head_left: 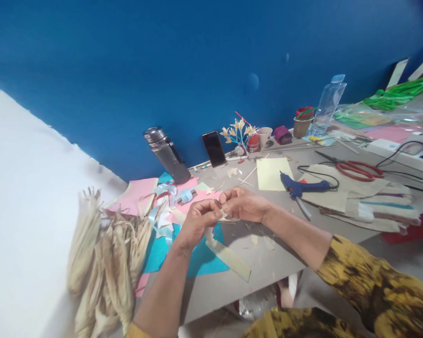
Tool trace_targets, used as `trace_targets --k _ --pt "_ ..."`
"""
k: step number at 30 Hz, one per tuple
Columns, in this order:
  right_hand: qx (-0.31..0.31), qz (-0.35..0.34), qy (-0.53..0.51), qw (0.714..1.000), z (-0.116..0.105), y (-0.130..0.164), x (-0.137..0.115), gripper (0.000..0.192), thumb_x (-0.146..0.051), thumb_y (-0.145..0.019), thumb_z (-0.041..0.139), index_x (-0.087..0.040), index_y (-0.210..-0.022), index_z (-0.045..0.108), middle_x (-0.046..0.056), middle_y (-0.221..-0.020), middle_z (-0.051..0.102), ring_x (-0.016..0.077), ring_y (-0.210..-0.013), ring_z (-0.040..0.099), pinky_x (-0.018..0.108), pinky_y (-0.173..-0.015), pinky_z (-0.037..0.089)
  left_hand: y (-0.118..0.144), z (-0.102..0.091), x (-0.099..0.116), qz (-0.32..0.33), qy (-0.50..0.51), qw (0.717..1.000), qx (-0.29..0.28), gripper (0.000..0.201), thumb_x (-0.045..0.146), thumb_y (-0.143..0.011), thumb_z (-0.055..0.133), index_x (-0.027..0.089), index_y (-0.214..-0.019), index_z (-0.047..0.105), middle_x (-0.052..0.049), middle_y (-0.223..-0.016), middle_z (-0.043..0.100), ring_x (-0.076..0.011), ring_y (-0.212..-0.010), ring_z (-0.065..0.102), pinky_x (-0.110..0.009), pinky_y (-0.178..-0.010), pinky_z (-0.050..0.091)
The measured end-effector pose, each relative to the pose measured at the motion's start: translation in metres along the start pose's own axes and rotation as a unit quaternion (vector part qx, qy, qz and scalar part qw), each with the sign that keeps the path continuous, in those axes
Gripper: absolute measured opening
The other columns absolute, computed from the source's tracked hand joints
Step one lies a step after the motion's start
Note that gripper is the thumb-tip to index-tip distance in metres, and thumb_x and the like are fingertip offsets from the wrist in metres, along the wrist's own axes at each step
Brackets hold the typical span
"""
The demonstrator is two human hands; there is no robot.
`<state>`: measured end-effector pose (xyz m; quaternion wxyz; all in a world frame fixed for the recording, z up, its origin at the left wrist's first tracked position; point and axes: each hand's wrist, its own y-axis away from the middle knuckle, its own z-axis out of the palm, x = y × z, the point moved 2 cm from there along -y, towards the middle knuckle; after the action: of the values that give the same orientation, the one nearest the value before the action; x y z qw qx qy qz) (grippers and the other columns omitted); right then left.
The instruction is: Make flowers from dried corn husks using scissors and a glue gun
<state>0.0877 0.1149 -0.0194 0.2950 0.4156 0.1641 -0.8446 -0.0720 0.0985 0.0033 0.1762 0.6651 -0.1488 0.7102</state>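
Note:
Both of my hands meet over the grey table point(254, 277), pinching one pale husk strip point(229, 256). My left hand point(197, 220) grips its upper end, and the strip hangs down past my wrist toward the table's front edge. My right hand point(245, 204) holds the same end from the other side, fingertips touching those of the left. Under the hands lie a blue paper sheet point(200, 258) and pink paper point(141, 195).
A heap of dried corn husks point(105, 263) lies at the left. A blue glue gun point(299, 187), red scissors point(359, 170), a yellow sheet point(273, 172) and stacked husk pieces point(373, 206) lie to the right. Against the blue wall stand a grey bottle point(167, 155), a phone point(214, 148), a husk flower model point(240, 134) and cups point(264, 136).

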Motion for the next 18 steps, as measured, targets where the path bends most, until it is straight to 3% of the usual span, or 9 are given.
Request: trace_targets --k 5,10,14,18 --pt "-0.024 -0.054 -0.112 0.992 -0.008 -0.001 -0.008 0.022 -0.018 -0.065 0.080 -0.016 -0.071 0.060 -0.007 -0.056 0.044 0.0069 -0.051 0.041 0.020 -0.052 0.036 0.000 -0.005 0.001 0.031 0.070 0.997 -0.014 0.029 0.031 -0.065 0.076 0.016 -0.054 0.054 0.005 -0.056 0.040 -0.0055 -0.045 0.034 -0.023 -0.046 0.025" --pt "0.021 -0.050 -0.014 0.998 -0.007 0.000 -0.007 0.036 -0.048 -0.076 0.078 -0.017 -0.088 0.065 0.004 -0.086 0.065 0.0141 -0.075 0.058 0.024 -0.061 0.045 -0.003 -0.006 -0.004 0.012 0.057 0.998 0.031 0.024 0.024 -0.064 0.075 0.017 -0.055 0.054 0.008 -0.050 0.035 -0.0047 -0.041 0.029 -0.023 -0.044 0.023" --pt "0.028 -0.053 0.079 0.995 0.000 0.000 -0.001 0.032 -0.032 -0.067 0.088 -0.015 -0.079 0.064 -0.004 -0.066 0.057 0.0070 -0.056 0.046 0.019 -0.054 0.034 -0.003 -0.002 -0.006 -0.002 0.017 0.999 0.044 0.020 0.023 -0.064 0.074 0.016 -0.057 0.056 0.007 -0.049 0.037 -0.0040 -0.043 0.027 -0.022 -0.046 0.020" --pt "-0.017 -0.014 0.008 1.000 0.001 0.000 0.000 0.028 -0.025 -0.066 0.087 -0.014 -0.072 0.062 -0.005 -0.062 0.053 0.0070 -0.054 0.045 0.021 -0.056 0.037 -0.002 0.000 -0.005 0.002 0.058 0.998 0.001 0.026 0.025 -0.064 0.075 0.016 -0.054 0.053 0.007 -0.050 0.035 -0.0038 -0.042 0.027 -0.023 -0.046 0.019"
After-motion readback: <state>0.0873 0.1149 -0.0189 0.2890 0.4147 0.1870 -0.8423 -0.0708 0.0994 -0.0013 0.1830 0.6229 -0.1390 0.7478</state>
